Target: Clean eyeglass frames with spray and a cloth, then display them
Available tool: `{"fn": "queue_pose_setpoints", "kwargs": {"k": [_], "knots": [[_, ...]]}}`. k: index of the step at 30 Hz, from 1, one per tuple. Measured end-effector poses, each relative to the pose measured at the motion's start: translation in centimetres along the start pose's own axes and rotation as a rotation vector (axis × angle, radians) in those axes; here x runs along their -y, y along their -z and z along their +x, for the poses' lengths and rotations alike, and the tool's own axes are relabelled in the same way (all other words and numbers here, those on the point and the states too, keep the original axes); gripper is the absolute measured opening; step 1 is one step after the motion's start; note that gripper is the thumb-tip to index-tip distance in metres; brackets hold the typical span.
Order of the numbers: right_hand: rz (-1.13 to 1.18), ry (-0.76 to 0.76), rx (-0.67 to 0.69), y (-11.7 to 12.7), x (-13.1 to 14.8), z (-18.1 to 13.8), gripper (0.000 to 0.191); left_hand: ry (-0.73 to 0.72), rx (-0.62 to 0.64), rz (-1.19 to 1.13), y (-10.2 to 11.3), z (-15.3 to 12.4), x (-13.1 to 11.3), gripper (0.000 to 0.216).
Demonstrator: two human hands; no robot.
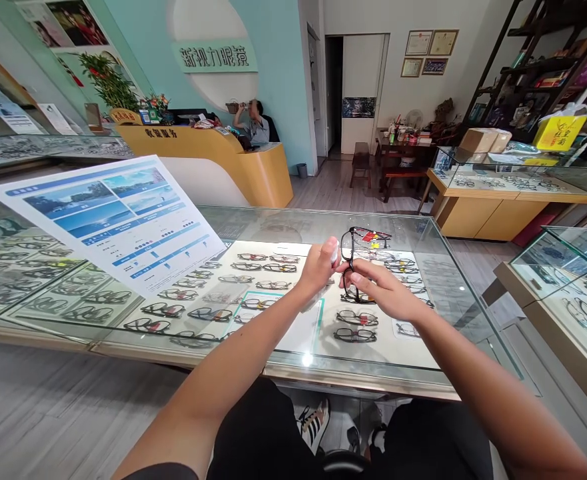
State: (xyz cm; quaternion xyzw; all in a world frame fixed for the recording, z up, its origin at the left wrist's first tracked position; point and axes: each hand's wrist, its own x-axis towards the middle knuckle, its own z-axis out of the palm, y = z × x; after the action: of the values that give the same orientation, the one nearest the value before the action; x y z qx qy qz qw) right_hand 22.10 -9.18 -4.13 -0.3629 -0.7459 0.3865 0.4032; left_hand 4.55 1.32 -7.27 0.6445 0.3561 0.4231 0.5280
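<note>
Black-framed eyeglasses [347,248] are held upright above the glass counter, one lens over the other. My right hand [386,290] pinches them near the bridge and lower rim, and a temple arm points away to the right. Close beside the frame, my left hand [317,268] is closed with its thumb up around a small whitish, clear object [334,253], mostly hidden by the fingers. Whether that object touches the glasses I cannot tell. Beneath both hands, several eyeglasses [356,335] lie in rows inside the glass display case [388,370].
A printed sheet [138,227] with blue pictures stands tilted on the counter at left. More display cases [563,300] stand to the right. Behind are a yellow reception desk [268,177] with a seated person [258,127], a dark wooden table [406,150] and a bin [302,170].
</note>
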Motion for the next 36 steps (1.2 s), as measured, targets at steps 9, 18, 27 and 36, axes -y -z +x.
{"fn": "queue_pose_setpoints", "kwargs": {"k": [9,18,27,36], "knots": [[0.148,-0.005,-0.190,1.2,-1.5,0.6,0.047,-0.122,0.103,0.088,0.1,-0.1,-0.5,0.081],[0.164,-0.015,-0.307,1.2,-2.1,0.7,0.046,-0.132,0.123,0.274,-0.6,-0.6,0.0,0.072],[0.424,-0.045,-0.332,2.1,-1.8,0.8,0.041,-0.054,0.033,0.122,1.8,1.6,-0.4,0.066],[0.571,-0.079,-0.497,5.3,-1.4,0.6,0.034,0.081,-0.303,0.603,7.1,6.2,2.7,0.021]]}}
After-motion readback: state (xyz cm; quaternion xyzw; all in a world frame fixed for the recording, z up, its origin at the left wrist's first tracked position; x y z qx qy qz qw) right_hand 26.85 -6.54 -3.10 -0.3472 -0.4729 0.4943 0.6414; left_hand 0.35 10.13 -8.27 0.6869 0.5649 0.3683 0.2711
